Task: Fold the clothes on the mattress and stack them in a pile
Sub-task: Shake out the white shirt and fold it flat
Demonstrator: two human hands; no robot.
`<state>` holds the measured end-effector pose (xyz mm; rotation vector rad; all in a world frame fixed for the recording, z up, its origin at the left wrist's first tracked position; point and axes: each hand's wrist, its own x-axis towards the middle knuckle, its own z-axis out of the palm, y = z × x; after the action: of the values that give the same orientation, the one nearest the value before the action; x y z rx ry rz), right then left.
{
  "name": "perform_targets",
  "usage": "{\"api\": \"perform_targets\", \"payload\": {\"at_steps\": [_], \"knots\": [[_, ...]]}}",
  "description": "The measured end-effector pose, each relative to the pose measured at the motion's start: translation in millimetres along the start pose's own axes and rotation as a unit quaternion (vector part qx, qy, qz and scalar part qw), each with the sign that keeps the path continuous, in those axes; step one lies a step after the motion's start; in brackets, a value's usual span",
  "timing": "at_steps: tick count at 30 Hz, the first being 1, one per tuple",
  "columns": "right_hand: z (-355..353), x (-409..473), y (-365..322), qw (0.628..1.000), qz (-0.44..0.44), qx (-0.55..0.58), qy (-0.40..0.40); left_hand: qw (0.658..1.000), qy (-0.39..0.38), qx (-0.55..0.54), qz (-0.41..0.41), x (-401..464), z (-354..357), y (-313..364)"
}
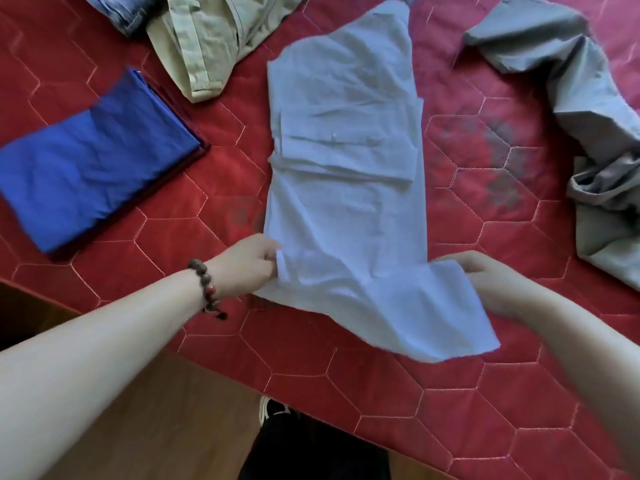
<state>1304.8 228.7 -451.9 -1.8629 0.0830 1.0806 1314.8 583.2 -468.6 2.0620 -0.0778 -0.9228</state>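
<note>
A pale blue-white garment (346, 161) lies lengthwise on the red quilted mattress (467, 393), its sides folded in. My left hand (247, 266), with a bead bracelet on the wrist, pinches the garment's near left corner. My right hand (498, 282) grips the near right edge, and a flap of the cloth hangs over and below it. A folded blue garment (93, 168) lies flat at the left on top of a dark red one.
An unfolded beige garment (211, 39) and a bit of denim (121, 8) lie at the top left. A crumpled grey garment (588, 133) spreads along the right side. The mattress edge runs diagonally in front of me, with wooden floor (156, 410) and my shoe (273, 408) below.
</note>
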Motion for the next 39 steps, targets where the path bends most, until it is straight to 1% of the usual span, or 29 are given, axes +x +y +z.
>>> {"api": "perform_targets", "payload": {"at_steps": [1, 2, 3, 4, 5, 6, 7, 11, 12, 13, 16, 17, 19, 20, 22, 24, 25, 27, 30, 32, 33, 35, 37, 39], "knots": [[-5.4, 10.6, 0.8, 0.997, 0.028, 0.059, 0.046, 0.997, 0.042, -0.066, -0.014, 6.4, -4.0, 3.7], [-7.7, 22.2, 1.6, 0.983, 0.066, 0.142, 0.091, 0.981, 0.078, -0.171, -0.037, 12.7, -6.3, 6.4], [-6.4, 33.5, 2.1, 0.964, 0.097, 0.221, 0.111, 0.948, 0.102, -0.293, -0.070, 20.0, -6.0, 6.2], [-3.4, 41.8, 3.3, 0.947, 0.116, 0.279, 0.110, 0.913, 0.121, -0.374, -0.106, 26.6, -3.2, 2.3], [-0.7, 48.7, 7.2, 0.941, 0.131, 0.299, 0.094, 0.890, 0.136, -0.410, -0.143, 31.5, 0.8, -3.8], [1.7, 53.3, 11.8, 0.941, 0.146, 0.295, 0.083, 0.893, 0.145, -0.388, -0.175, 33.8, 4.9, -11.0], [3.6, 55.4, 17.8, 0.945, 0.149, 0.280, 0.074, 0.905, 0.146, -0.350, -0.194, 35.2, 9.4, -19.6], [13.2, 51.1, 42.2, 0.955, 0.151, 0.242, 0.075, 0.941, 0.137, -0.230, -0.209, 22.3, 24.7, -39.5], [17.5, 46.9, 47.0, 0.955, 0.158, 0.242, 0.071, 0.949, 0.125, -0.197, -0.214, 15.1, 28.7, -41.2], [21.8, 42.0, 49.7, 0.953, 0.165, 0.244, 0.064, 0.951, 0.111, -0.188, -0.221, 8.5, 33.0, -43.7], [25.0, 33.5, 49.0, 0.951, 0.171, 0.255, 0.040, 0.929, 0.084, -0.263, -0.248, -4.6, 40.6, -44.2], [23.2, 35.9, 45.6, 0.948, 0.162, 0.268, 0.053, 0.921, 0.092, -0.288, -0.246, -3.7, 40.1, -43.1], [17.9, 46.5, 32.4, 0.938, 0.136, 0.301, 0.101, 0.911, 0.135, -0.318, -0.223, 6.2, 33.6, -37.6], [15.2, 53.3, 24.1, 0.933, 0.121, 0.315, 0.125, 0.910, 0.158, -0.321, -0.209, 13.6, 28.8, -32.7], [12.0, 67.9, 7.8, 0.925, 0.093, 0.339, 0.147, 0.921, 0.190, -0.287, -0.184, 26.4, 18.3, -20.9], [10.2, 76.1, -5.4, 0.927, 0.084, 0.324, 0.167, 0.924, 0.208, -0.273, -0.170, 33.0, 10.7, -8.3], [6.5, 77.0, -12.0, 0.932, 0.078, 0.306, 0.179, 0.918, 0.215, -0.287, -0.167, 36.0, 6.2, -2.1], [-1.7, 73.0, -22.8, 0.936, 0.049, 0.292, 0.189, 0.896, 0.225, -0.349, -0.156, 33.8, -4.2, 7.4], [-32.3, 77.1, -50.4, 0.934, -0.008, 0.296, 0.198, 0.861, 0.213, -0.452, -0.095, 40.1, -36.0, 21.4], [-55.8, 97.4, -74.5, 0.935, -0.045, 0.280, 0.212, 0.856, 0.223, -0.462, -0.059, 56.6, -62.5, 29.7], [-65.9, 112.6, -85.8, 0.937, -0.054, 0.264, 0.224, 0.859, 0.237, -0.450, -0.053, 70.9, -75.4, 30.2], [-81.2, 146.5, -101.9, 0.943, -0.045, 0.222, 0.244, 0.883, 0.268, -0.379, -0.069, 105.0, -97.7, 28.6], [-89.5, 178.3, -107.3, 0.952, -0.006, 0.190, 0.240, 0.910, 0.263, -0.296, -0.122, 135.4, -111.7, 22.3], [-93.1, 201.9, -107.9, 0.953, 0.037, 0.177, 0.243, 0.931, 0.250, -0.211, -0.159, 155.7, -117.3, 14.3]]}}
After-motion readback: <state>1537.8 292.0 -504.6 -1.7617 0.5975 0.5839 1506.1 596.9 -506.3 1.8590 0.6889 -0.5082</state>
